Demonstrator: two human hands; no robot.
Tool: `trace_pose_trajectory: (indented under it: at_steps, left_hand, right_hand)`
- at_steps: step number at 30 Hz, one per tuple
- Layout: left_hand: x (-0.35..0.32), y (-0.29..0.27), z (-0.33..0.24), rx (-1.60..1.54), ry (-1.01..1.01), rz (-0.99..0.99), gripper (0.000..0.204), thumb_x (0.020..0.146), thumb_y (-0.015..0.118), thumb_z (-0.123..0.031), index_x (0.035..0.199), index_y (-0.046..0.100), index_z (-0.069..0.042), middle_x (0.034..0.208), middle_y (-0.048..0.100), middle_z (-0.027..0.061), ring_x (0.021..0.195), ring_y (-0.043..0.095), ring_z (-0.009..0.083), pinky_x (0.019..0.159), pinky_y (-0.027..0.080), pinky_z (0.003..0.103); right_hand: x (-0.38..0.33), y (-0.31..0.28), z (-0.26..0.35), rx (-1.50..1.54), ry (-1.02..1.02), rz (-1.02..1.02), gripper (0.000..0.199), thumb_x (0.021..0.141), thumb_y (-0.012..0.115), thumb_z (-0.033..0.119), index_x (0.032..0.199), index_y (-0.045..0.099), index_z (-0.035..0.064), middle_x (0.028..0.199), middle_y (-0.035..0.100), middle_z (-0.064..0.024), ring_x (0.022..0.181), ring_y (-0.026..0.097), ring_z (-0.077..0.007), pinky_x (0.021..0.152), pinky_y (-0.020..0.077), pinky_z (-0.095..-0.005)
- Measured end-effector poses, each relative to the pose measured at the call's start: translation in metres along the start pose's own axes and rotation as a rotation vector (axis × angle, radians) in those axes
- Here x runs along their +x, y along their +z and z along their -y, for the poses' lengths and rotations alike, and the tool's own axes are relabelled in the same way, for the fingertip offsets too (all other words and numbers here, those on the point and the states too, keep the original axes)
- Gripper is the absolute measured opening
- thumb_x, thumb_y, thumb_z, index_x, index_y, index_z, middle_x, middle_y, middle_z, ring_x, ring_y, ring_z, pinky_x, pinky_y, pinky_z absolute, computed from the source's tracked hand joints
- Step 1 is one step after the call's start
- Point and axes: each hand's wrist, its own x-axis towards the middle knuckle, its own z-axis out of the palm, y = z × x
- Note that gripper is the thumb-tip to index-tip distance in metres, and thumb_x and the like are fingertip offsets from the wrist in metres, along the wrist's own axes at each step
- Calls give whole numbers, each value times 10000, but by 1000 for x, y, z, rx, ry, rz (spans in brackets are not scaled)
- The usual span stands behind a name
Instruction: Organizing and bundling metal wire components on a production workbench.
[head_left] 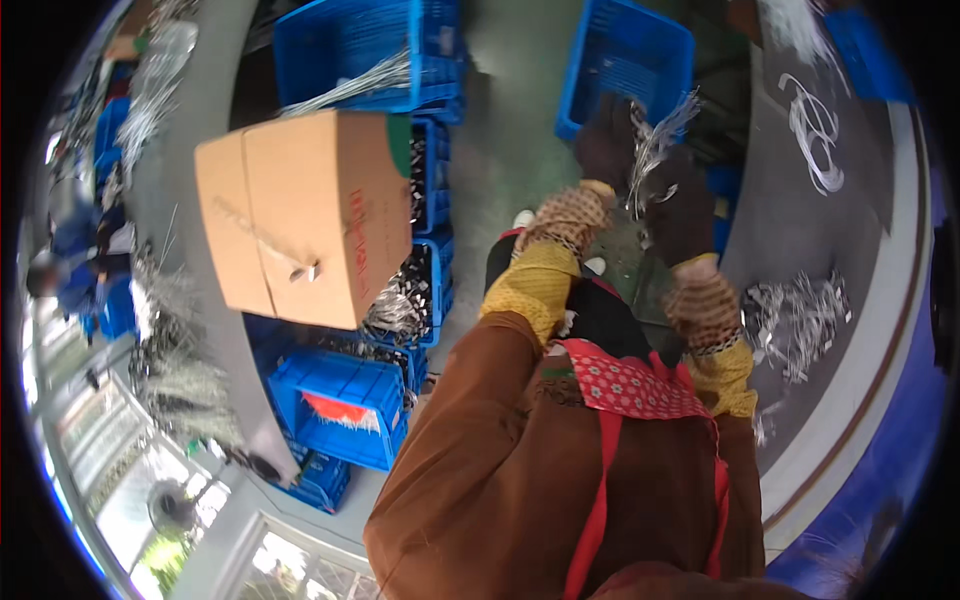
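Both my hands are in dark gloves and reach forward, blurred by motion. A loose bundle of thin silvery wires (654,146) hangs between them, its strands fanning out at the far end. My left hand (606,138) is closed against the bundle's left side. On the near right side, my right hand (682,212) is closed at its lower part. Single fingers are hard to make out on either glove. Just beyond the hands stands a blue plastic crate (568,118) on the floor.
At right, a grey worktop (860,225) bears a pile of silvery pieces (795,318) and a coil of white wire (815,135). To the left, a cardboard box (290,220) stands beside stacked blue crates (340,385). Another blue crate (345,45) with long wires is farther off.
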Motion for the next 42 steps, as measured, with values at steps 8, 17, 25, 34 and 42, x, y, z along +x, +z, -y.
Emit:
trace_pose_trajectory:
  at_steps: [8,17,25,34,42]
  left_hand:
    - [50,-61,-115,-660,-141,-304,581,923,613,-212,1411,417,37,1286,573,257,1115,585,409,940,478,427]
    - [41,62,-40,-619,233,-216,401,819,732,-237,1143,622,-27,958,685,190,858,658,389,739,535,460]
    - [22,-64,-90,-461,379,93,479,745,756,-212,1148,589,-15,935,669,199,893,658,380,819,532,453]
    - [-16,-50,-128,-1046,499,642,324,768,717,-260,1025,670,-68,714,674,101,709,667,320,703,535,408]
    - [16,-37,-141,-379,828,708,280,861,642,-256,1058,655,-57,921,687,151,835,649,325,724,522,416]
  right_hand:
    - [57,-61,-66,2152,385,270,194,904,502,250,976,566,81,695,503,-1,596,497,-118,498,429,-304]
    - [-13,-69,38,1548,940,-255,400,985,487,425,667,420,193,538,404,31,375,368,-129,362,257,-274]
    - [-51,-89,-42,550,839,-171,354,953,564,400,738,598,121,558,523,7,374,403,-129,363,294,-314]
    - [-62,-98,-5,148,386,-77,274,917,595,314,1015,646,62,715,662,-143,684,666,-230,647,530,-383]
    - [-47,-169,-33,729,388,-31,286,904,650,167,1178,680,92,1036,701,-23,854,658,-105,680,535,-256]
